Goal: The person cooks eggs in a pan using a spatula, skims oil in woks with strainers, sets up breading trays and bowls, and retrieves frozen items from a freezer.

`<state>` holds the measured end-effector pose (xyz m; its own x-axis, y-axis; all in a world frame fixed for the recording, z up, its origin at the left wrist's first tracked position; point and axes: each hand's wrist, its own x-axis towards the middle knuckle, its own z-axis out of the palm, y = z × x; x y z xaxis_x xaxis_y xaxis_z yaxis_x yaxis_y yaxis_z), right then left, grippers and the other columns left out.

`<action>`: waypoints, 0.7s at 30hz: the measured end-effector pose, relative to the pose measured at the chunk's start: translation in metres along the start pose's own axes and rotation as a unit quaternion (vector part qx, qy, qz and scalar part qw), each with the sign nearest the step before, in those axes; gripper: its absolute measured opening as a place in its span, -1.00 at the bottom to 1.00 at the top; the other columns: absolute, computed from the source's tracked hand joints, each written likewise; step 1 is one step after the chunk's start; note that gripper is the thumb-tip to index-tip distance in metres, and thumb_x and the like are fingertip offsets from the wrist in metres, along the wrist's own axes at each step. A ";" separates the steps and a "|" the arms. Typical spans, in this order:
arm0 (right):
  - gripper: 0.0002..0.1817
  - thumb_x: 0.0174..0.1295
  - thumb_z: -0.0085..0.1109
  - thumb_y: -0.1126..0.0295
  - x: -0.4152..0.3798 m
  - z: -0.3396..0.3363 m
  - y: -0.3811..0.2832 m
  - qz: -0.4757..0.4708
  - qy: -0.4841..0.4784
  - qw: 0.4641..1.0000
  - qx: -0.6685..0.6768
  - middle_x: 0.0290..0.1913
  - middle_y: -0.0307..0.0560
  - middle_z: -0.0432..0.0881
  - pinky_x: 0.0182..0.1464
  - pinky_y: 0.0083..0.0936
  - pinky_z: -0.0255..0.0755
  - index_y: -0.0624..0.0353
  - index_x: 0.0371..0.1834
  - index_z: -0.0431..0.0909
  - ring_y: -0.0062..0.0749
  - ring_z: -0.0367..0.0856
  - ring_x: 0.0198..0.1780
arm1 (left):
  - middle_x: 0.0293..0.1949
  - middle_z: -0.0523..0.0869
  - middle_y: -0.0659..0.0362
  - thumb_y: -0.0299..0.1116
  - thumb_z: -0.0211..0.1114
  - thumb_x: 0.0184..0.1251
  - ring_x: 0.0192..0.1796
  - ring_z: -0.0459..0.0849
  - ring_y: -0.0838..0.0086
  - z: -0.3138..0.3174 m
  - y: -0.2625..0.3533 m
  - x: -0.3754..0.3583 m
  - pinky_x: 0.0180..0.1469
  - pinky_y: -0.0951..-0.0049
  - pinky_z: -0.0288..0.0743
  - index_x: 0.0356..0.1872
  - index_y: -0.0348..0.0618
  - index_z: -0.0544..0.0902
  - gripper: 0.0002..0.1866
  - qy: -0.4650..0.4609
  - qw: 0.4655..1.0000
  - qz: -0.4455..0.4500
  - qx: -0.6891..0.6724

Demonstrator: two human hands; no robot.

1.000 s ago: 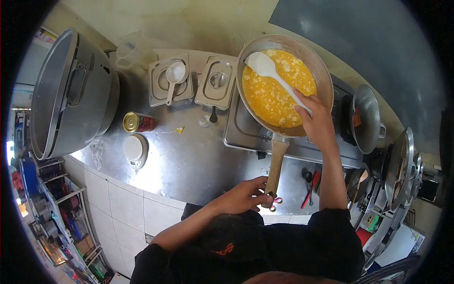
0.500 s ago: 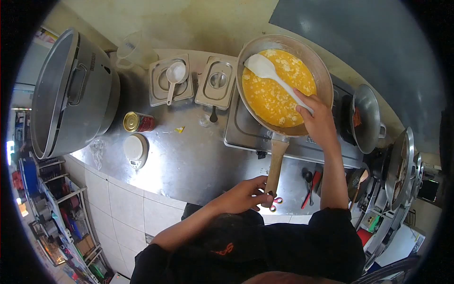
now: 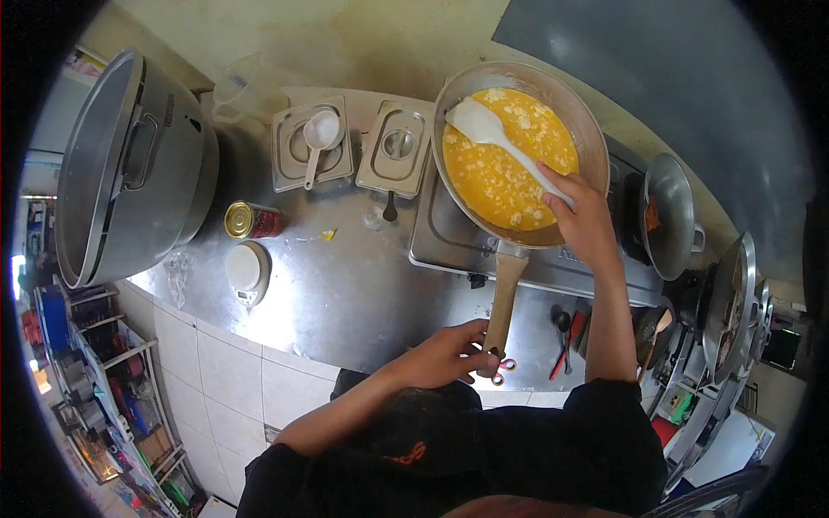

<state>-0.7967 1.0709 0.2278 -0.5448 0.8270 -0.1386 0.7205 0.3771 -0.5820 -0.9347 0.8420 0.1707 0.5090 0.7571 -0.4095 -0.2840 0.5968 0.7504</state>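
A deep frying pan (image 3: 594, 155) sits on the stove (image 3: 432, 246), holding a yellow liquid (image 3: 484, 181) with pale curd-like lumps. My right hand (image 3: 585, 220) is closed round the handle of a white spatula (image 3: 477, 123), whose blade rests at the upper left of the mixture. At the near end of the pan's wooden handle (image 3: 505, 289), my left hand (image 3: 442, 356) curls its fingers and thumb about the tip. Red-handled scissors (image 3: 508, 366) lie just beside that tip, partly hidden by it.
Left on the steel counter stand a large pot (image 3: 168, 190), a can (image 3: 252, 221), a small scale (image 3: 249, 272) and a clear jug (image 3: 242, 91). Two lidded steel containers (image 3: 390, 173) sit behind, a measuring scoop (image 3: 322, 134) on one. A wok (image 3: 673, 203) is at right.
Almost nothing differs. The lumps in the yellow liquid have shifted a little, and the spatula blade has moved very slightly; both hands keep their grip.
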 end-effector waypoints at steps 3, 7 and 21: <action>-0.55 0.26 0.09 0.44 0.000 0.002 0.002 -0.006 0.021 1.000 0.014 -0.19 0.08 0.56 -0.08 -0.40 0.40 -0.07 0.25 0.49 -0.16 0.58 -0.23 | 0.00 0.58 0.07 -0.19 0.26 0.36 -0.03 0.63 0.40 0.000 0.003 -0.001 -0.12 0.42 0.64 0.21 -0.22 0.35 -0.49 0.002 1.000 -0.004 0.004; -0.55 0.26 0.09 0.44 0.003 0.001 0.001 -0.011 0.013 1.000 0.010 -0.19 0.07 0.55 -0.07 -0.42 0.39 -0.07 0.25 0.49 -0.15 0.57 -0.23 | 0.00 0.58 0.07 -0.19 0.26 0.36 -0.04 0.63 0.41 0.000 0.000 0.001 -0.13 0.42 0.64 0.21 -0.21 0.36 -0.50 -0.001 1.000 -0.007 0.006; -0.54 0.19 0.18 0.50 0.034 -0.015 0.033 -0.039 -0.033 0.996 0.076 -0.01 0.11 0.64 0.13 -0.50 0.37 -0.04 0.21 0.53 -0.28 0.60 -0.02 | -0.03 0.62 0.01 -0.07 0.24 0.35 -0.03 0.68 0.35 0.002 0.003 -0.004 -0.20 0.41 0.66 0.25 -0.19 0.32 -0.41 0.016 0.999 0.001 0.044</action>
<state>-0.7845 1.1175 0.2159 -0.6263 0.7673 -0.1377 0.6046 0.3667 -0.7071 -0.9357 0.8401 0.1754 0.4822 0.7672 -0.4229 -0.2127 0.5709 0.7930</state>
